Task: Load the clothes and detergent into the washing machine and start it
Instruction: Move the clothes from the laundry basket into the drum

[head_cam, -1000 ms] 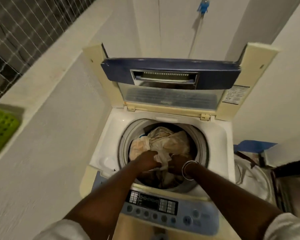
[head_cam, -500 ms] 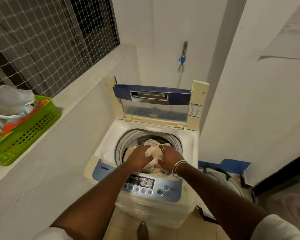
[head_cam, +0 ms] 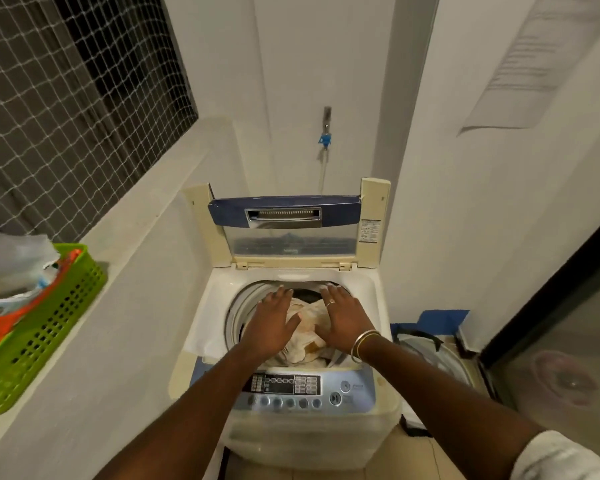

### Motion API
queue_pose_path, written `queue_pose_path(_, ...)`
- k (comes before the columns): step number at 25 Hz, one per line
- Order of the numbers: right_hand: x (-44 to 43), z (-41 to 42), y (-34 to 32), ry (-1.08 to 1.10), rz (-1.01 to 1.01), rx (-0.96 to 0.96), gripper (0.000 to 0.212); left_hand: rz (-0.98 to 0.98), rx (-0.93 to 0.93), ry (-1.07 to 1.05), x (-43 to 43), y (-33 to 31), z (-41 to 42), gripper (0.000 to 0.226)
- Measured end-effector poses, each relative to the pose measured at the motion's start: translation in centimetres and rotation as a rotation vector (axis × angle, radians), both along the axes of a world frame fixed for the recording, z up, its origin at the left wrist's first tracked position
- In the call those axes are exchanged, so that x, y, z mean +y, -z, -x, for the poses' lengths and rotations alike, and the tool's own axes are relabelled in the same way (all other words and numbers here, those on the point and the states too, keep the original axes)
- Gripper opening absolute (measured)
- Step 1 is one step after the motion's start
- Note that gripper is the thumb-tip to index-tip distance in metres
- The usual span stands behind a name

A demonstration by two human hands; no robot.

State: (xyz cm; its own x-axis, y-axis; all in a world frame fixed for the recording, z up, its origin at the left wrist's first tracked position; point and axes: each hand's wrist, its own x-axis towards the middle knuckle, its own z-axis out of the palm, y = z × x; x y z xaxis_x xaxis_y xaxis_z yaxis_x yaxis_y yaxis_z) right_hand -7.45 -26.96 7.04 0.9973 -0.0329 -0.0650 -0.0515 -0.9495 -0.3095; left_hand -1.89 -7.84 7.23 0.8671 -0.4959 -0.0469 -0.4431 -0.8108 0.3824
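Observation:
A white top-loading washing machine [head_cam: 364, 296] stands before me with its blue-edged lid [head_cam: 284, 216] raised upright. Pale cream and white clothes [head_cam: 307, 318] fill the drum. My left hand [head_cam: 272, 322] lies flat over the left side of the drum opening, fingers straight and spread. My right hand [head_cam: 343, 320], with a ring and bangles, is spread flat over the right side, above or on the clothes. The control panel [head_cam: 291, 389] with its row of buttons is at the machine's near edge. No detergent container is clearly visible.
A green plastic basket [head_cam: 49, 327] with bags and packets sits on the white ledge at left, under a netted window. A tap with a blue fitting [head_cam: 325, 138] is on the back wall. A bag [head_cam: 430, 355] lies on the floor right of the machine, beside a dark doorframe.
My hands went from gripping the bunched clothes deep in the drum to lying spread flat over them. The view has pulled back and up, showing the ledge, basket and window.

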Motion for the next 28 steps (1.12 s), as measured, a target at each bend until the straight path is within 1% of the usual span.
queue_pose_path(6,-0.2,-0.3,0.3,0.1,-0.054,-0.007,0.085,-0.025,0.052,0.105,-1.6,1.5,-1.5,0.061)
queue_pose_path(10,-3.0,1.5,0.7,0.213,-0.114,-0.062,0.076,0.039,0.082,0.181,-5.9,2.1,-0.2,0.059)
queue_pose_path(13,-6.7,4.5,2.0,0.332,-0.15,-0.097,0.062,0.11,0.068,0.229,-10.9,2.4,1.7,0.057)
queue_pose_path(15,-9.4,6.6,3.0,0.42,-0.184,-0.133,0.051,0.106,0.039,0.302,-14.6,2.7,3.4,0.055)
queue_pose_path(17,-12.2,8.7,4.4,0.465,-0.19,-0.138,0.05,0.038,0.025,0.446,-18.4,3.6,5.2,0.055)
queue_pose_path(20,-16.3,11.2,6.7,0.499,-0.147,-0.075,0.058,-0.116,-0.024,0.618,-23.0,5.3,6.6,0.055)
queue_pose_path(23,-20.5,13.2,9.3,0.561,-0.137,0.021,0.066,-0.327,-0.082,0.704,-26.0,7.3,7.0,0.057)
queue_pose_path(25,-22.8,14.1,10.8,0.572,-0.116,0.102,0.074,-0.446,-0.078,0.75,-27.0,8.4,7.3,0.058)
queue_pose_path(28,-24.7,15.0,12.1,0.589,-0.105,0.171,0.077,-0.545,-0.035,0.773,-27.8,9.1,7.8,0.061)
